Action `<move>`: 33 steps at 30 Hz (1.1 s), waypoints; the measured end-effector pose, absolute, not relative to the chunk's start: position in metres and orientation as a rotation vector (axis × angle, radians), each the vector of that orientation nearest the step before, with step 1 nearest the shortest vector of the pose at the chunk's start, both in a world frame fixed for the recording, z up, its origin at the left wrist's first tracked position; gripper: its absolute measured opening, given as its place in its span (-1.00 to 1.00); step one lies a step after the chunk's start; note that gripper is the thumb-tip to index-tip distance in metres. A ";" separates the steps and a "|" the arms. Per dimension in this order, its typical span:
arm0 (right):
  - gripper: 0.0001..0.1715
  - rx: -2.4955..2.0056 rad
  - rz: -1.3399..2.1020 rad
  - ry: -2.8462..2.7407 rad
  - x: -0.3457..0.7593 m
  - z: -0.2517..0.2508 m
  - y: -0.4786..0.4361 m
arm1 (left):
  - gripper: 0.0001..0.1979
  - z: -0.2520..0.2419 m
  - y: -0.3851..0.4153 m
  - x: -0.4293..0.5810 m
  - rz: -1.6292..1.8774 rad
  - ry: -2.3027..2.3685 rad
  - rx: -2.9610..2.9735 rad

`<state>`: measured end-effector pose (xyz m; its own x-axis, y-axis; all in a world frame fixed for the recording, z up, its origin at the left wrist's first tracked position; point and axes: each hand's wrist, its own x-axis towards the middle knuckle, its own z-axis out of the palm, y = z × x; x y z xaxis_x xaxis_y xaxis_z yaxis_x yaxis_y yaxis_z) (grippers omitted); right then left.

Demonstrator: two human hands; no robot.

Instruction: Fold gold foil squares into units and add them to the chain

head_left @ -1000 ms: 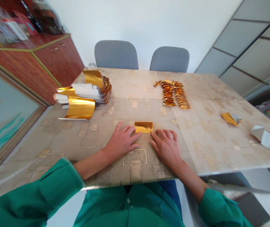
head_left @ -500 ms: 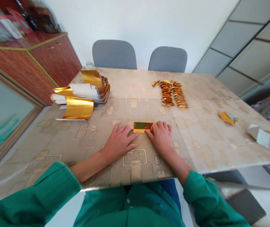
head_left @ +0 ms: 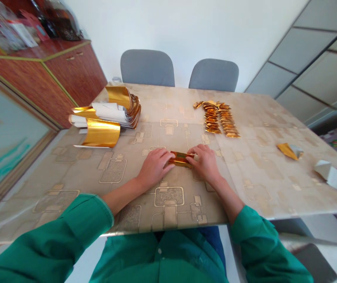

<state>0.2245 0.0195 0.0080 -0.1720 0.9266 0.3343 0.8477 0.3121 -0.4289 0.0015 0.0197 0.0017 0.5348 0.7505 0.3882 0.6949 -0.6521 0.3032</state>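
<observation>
A narrow folded strip of gold foil paper [head_left: 181, 159] lies on the patterned tablecloth in front of me. My left hand [head_left: 155, 165] pinches its left end between thumb and fingers. At the right end, my right hand [head_left: 205, 163] grips the strip the same way. Creases run along its length, and both ends are partly hidden under my fingers. Beyond it stand two rows of folded gold pieces [head_left: 217, 118]. To the left is a stack of gold and white paper sheets [head_left: 109, 116], with one curled gold sheet [head_left: 102, 133] at its near side.
A loose folded gold piece [head_left: 289, 151] and a crumpled white paper [head_left: 330, 173] lie on the table's right side. Two grey chairs [head_left: 147, 67] stand against the far edge. A red-brown cabinet [head_left: 70, 78] with bags on top is at the left.
My fingers have closed in on both ends of the gold strip, which now looks narrower and more creased. My left hand's fingers, spread before, have curled in. The view has shifted slightly.
</observation>
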 end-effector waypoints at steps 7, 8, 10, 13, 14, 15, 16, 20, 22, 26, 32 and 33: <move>-0.89 -1.468 0.320 -2.052 0.228 0.002 0.022 | -0.93 -0.003 0.020 -0.003 0.742 1.097 2.790; -0.88 -1.445 0.313 -2.058 0.229 0.003 0.021 | -0.91 -0.003 0.019 -0.004 0.752 1.067 2.812; -0.87 -1.396 0.301 -2.084 0.231 0.004 0.019 | -0.87 -0.003 0.015 -0.006 0.771 1.007 2.851; -0.85 -1.326 0.291 -2.109 0.231 0.007 0.017 | -0.84 -0.003 0.011 -0.008 0.772 0.975 2.917; -0.85 -1.301 0.291 -2.109 0.231 0.009 0.016 | -0.84 -0.003 0.009 -0.008 0.761 0.978 2.946; -0.85 -1.275 0.296 -2.108 0.230 0.010 0.015 | -0.84 -0.004 0.008 -0.008 0.747 0.984 2.975; -0.85 -1.248 0.306 -2.109 0.230 0.010 0.014 | -0.84 -0.004 0.007 -0.008 0.731 0.990 3.002; -0.91 -1.197 0.395 -2.154 0.229 0.011 0.008 | -0.82 -0.002 0.002 -0.006 0.681 0.998 3.062; -0.92 -1.227 0.411 -2.190 0.228 0.010 0.005 | -0.82 -0.001 -0.001 -0.006 0.669 1.018 3.062; -0.95 -1.284 0.405 -2.308 0.227 0.008 0.003 | -0.80 -0.001 -0.008 -0.006 0.668 1.060 3.013; -0.96 -1.328 0.418 -2.275 0.224 0.008 -0.002 | -0.79 0.000 -0.016 -0.007 0.621 1.095 3.006; -0.95 -1.325 0.422 -2.274 0.223 0.008 -0.003 | -0.78 0.001 -0.018 -0.007 0.602 1.105 3.007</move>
